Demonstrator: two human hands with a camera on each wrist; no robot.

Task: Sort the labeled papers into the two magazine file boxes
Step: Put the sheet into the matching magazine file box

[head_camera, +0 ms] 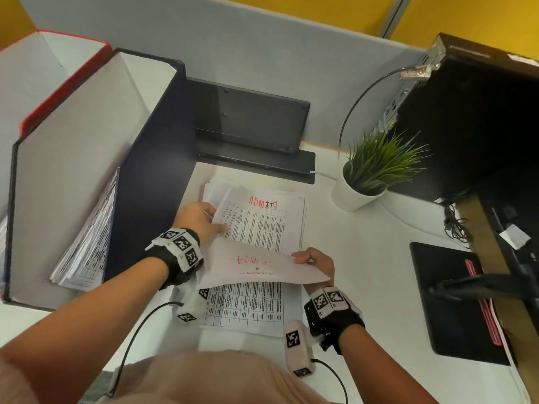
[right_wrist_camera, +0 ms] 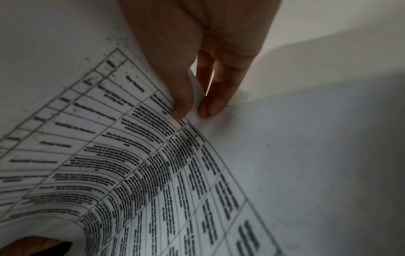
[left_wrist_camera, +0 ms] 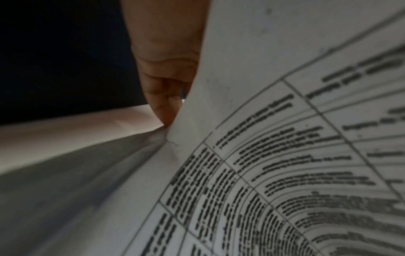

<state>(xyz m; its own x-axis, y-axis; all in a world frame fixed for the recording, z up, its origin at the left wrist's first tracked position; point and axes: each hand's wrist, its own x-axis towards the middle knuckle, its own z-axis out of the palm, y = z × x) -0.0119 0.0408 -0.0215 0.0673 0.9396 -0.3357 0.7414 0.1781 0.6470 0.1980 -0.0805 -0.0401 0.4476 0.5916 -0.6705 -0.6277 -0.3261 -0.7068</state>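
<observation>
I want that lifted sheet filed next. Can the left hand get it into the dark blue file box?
Probably yes: the left hand already holds the lifted sheet beside the dark blue file box, whose open top looks unobstructed.

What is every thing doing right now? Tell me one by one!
Lifted sheet: curled up off the stack, held at both ends.
Paper stack: flat on the desk, top page marked ADMIN in red.
Left hand: holds the sheet's left edge.
Right hand: pinches the sheet's right edge.
Dark blue file box: upright, papers leaning inside.
Red file box: upright behind it, contents hidden.
Potted plant: upright.
</observation>
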